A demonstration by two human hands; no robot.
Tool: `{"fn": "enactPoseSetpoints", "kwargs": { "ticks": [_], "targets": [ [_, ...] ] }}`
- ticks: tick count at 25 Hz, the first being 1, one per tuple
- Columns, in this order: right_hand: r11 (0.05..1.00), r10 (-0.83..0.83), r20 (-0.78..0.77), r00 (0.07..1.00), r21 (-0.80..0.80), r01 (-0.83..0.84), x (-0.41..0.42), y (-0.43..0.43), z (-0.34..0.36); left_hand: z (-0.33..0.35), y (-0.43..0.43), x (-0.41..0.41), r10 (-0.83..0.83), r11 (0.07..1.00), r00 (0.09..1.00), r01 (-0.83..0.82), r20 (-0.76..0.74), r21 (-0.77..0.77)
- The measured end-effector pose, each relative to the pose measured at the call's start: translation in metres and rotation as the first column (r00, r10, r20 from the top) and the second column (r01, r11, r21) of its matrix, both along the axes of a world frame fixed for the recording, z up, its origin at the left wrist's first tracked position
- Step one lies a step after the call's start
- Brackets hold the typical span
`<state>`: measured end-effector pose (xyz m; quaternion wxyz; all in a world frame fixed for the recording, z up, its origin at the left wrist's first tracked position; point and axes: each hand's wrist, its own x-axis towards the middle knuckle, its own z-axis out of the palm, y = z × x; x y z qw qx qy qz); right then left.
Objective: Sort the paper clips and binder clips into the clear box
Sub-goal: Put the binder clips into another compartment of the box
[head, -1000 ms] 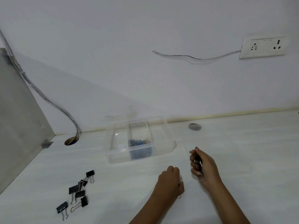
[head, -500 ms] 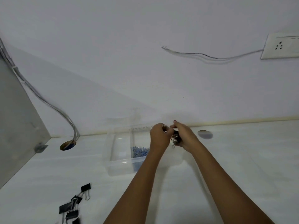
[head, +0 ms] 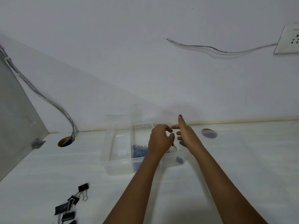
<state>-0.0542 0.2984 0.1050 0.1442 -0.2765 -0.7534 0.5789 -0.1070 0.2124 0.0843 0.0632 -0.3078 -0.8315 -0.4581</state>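
The clear box stands on the white desk near the wall, split into compartments. A heap of blue paper clips fills its middle compartment. Both my hands hover over the right compartment. My left hand has its fingers loosely curled and nothing visible in them. My right hand is spread open, index finger pointing up. Just below the hands small binder clips are dropping, and one dark clip lies in the right compartment. Several black binder clips lie on the desk at the lower left.
A cable hole with grey cables sits left of the box, and a capped hole sits to its right. A grey panel closes the left side. A wall socket with a loose wire is at upper right.
Both hands rose from the desk front to above the box's right compartment. They have opened and let go of the clips they held. The view has shifted left and down.
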Motion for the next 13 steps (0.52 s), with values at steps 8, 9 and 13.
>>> {"fn": "enactPoseSetpoints", "kwargs": {
  "ticks": [8, 9, 13],
  "targets": [
    [0.867, 0.116, -0.547, 0.829, 0.462, 0.184, 0.034, -0.069, -0.024, 0.004, -0.081, 0.016, 0.161, 0.933, 0.985, -0.174, 0.067, 0.316],
    [0.823, 0.201, -0.542, 0.816, 0.545, 0.159, 0.034, -0.080, -0.029, 0.004, -0.093, 0.016, 0.181, 0.928, 0.981, -0.192, 0.066, 0.318],
    [0.733, 0.439, -0.413, 0.798, 0.678, -0.052, 0.033, -0.133, -0.044, -0.002, -0.155, 0.017, 0.240, 0.944, 0.971, -0.231, -0.013, 0.237]
  ]
}}
